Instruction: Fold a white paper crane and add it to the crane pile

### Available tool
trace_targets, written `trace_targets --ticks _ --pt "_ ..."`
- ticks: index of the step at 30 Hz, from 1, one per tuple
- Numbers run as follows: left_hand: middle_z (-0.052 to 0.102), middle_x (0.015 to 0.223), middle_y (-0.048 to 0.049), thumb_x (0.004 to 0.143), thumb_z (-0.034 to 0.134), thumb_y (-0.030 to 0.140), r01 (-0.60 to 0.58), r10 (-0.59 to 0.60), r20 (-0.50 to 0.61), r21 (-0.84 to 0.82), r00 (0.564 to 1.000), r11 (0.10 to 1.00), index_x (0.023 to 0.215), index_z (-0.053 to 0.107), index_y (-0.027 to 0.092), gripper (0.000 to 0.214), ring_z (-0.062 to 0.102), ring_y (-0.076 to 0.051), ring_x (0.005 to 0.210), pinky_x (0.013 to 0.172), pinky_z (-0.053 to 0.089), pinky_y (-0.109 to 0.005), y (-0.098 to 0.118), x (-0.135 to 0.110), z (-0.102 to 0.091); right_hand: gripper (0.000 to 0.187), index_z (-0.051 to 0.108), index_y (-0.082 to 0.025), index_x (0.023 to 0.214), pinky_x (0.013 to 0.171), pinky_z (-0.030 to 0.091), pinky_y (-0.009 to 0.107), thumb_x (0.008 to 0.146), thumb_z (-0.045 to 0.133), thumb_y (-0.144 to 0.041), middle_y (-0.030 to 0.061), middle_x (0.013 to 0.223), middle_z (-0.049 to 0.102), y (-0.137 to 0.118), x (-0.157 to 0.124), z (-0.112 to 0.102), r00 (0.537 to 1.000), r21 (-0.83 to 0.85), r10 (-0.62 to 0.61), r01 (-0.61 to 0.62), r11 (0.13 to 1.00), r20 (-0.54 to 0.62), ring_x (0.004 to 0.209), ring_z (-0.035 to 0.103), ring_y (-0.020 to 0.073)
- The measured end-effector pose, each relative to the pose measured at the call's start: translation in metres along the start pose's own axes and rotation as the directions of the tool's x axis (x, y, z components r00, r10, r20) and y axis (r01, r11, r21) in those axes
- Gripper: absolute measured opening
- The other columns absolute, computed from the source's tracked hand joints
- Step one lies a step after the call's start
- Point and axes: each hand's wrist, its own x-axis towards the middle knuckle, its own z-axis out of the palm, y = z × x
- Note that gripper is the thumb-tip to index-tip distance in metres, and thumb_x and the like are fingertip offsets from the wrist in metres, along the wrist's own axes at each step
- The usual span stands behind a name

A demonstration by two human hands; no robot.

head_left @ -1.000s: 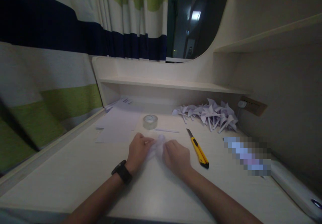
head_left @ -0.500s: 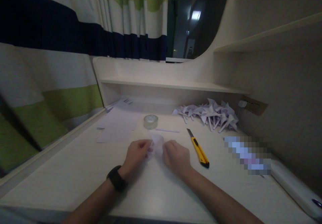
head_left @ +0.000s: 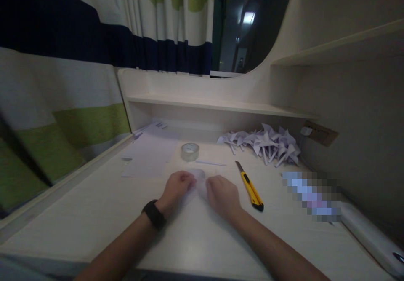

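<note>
A small piece of white paper (head_left: pixel 199 174) is held between my two hands, low over the desk. My left hand (head_left: pixel 179 187), with a black watch on its wrist, pinches the paper's left side. On the right side, my right hand (head_left: pixel 223 194) grips it with curled fingers. Part of the paper is covered by my fingers, so its full shape cannot be made out. Just beyond lie a thin white paper stick (head_left: pixel 211 163) and a roll of clear tape (head_left: pixel 190 151). A yellow utility knife (head_left: pixel 251 190), blade out, rests to the right of my right hand.
White paper sheets (head_left: pixel 148 152) are stacked at the back left. Several paper pinwheels (head_left: pixel 267 144) lie heaped at the back right, below a shelf (head_left: pixel 214 105). A blurred-out object (head_left: pixel 311 196) is at the right, near a long white object (head_left: pixel 366 230) along the wall.
My left hand has shifted slightly right and up along the paper, its fingers now closer to my right hand. My right hand stays nearly in place. The camera view has moved slightly.
</note>
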Motion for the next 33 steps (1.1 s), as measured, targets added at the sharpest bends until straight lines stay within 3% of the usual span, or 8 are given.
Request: trace_targets --ticks 4,9,13,16,19,24,29,33 --pt "0.065 0.063 -0.0084 0.074 0.064 0.037 0.079 -0.079 0.008 -0.02 0.997 0.997 0.063 0.064 0.011 0.028 0.06 -0.016 0.057 0.054 0.046 -0.027 0.0 0.0 -0.002 0.016 0.062 -0.018 0.082 0.063 0.034 0.026 0.088 0.048 -0.018 0.004 0.073 0.063 0.0 -0.001 0.001 1.0 0.02 0.002 -0.002 1.0 0.016 0.069 0.058 0.016" --pt "0.068 0.072 -0.0105 0.075 0.064 0.032 0.141 -0.139 0.066 -0.019 0.988 0.99 0.073 0.065 0.011 0.021 0.067 -0.02 0.064 0.059 0.053 -0.03 0.003 0.001 -0.012 0.016 0.063 -0.018 0.082 0.063 0.033 0.027 0.088 0.048 -0.018 0.0042 0.073 0.064 -0.001 0.0 -0.001 1.0 0.025 0.007 -0.007 1.0 0.015 0.069 0.058 0.0159" --pt "0.069 0.076 -0.0106 0.08 0.056 0.03 0.109 -0.119 0.071 0.134 0.99 0.985 0.085 0.063 0.012 0.02 0.065 -0.018 0.057 0.053 0.05 -0.029 0.003 0.007 -0.023 0.017 0.062 -0.018 0.081 0.062 0.033 0.027 0.088 0.047 -0.019 0.004 0.073 0.064 -0.001 0.001 -0.003 1.0 0.023 0.009 -0.01 1.0 0.027 0.07 0.058 0.0159" --pt "0.07 0.074 -0.0097 0.082 0.052 0.033 -0.056 0.005 0.126 0.399 0.992 0.915 0.08 0.066 0.013 0.024 0.064 -0.019 0.061 0.058 0.048 -0.029 0.002 0.015 -0.034 0.017 0.063 -0.018 0.081 0.062 0.033 0.027 0.089 0.047 -0.019 0.004 0.072 0.064 -0.001 0.001 -0.003 0.999 0.011 0.02 -0.021 1.0 0.039 0.069 0.058 0.0158" --pt "0.072 0.083 -0.0101 0.083 0.051 0.033 -0.288 0.176 0.245 0.565 0.953 0.773 0.078 0.071 0.015 0.027 0.064 -0.024 0.079 0.071 0.046 -0.031 0.001 0.024 -0.045 0.017 0.063 -0.018 0.082 0.062 0.033 0.027 0.089 0.047 -0.02 0.0041 0.073 0.064 0.0 0.001 -0.004 0.998 0.006 0.028 -0.029 1.0 0.053 0.07 0.058 0.016" --pt "0.071 0.088 -0.0083 0.089 0.041 0.035 -0.363 0.193 0.36 0.495 0.912 0.789 0.087 0.07 0.015 0.035 0.062 -0.022 0.08 0.073 0.044 -0.03 0.006 0.024 -0.054 0.019 0.064 -0.019 0.082 0.062 0.034 0.027 0.089 0.046 -0.019 0.0041 0.073 0.064 0.0 0.002 -0.003 0.996 0.002 0.059 -0.059 0.998 0.073 0.07 0.06 0.0163" --pt "0.067 0.077 -0.0061 0.086 0.048 0.034 -0.274 0.159 0.301 0.391 0.94 0.879 0.09 0.068 0.013 0.03 0.058 -0.018 0.07 0.067 0.043 -0.028 0.012 0.019 -0.054 0.018 0.064 -0.019 0.083 0.066 0.037 0.025 0.089 0.047 -0.019 0.0047 0.077 0.067 0.001 0.003 -0.003 0.991 0.069 0.106 -0.112 0.991 0.078 0.074 0.062 0.0162" --pt "0.064 0.073 -0.005 0.086 0.053 0.038 -0.169 0.058 0.421 0.23 0.905 0.958 0.098 0.069 0.012 0.033 0.055 -0.016 0.064 0.062 0.043 -0.027 0.011 0.019 -0.055 0.018 0.065 -0.019 0.085 0.068 0.04 0.025 0.09 0.048 -0.022 0.0043 0.081 0.069 0.004 0.004 -0.003 0.988 0.15 0.131 -0.142 0.978 0.085 0.075 0.063 0.0164"
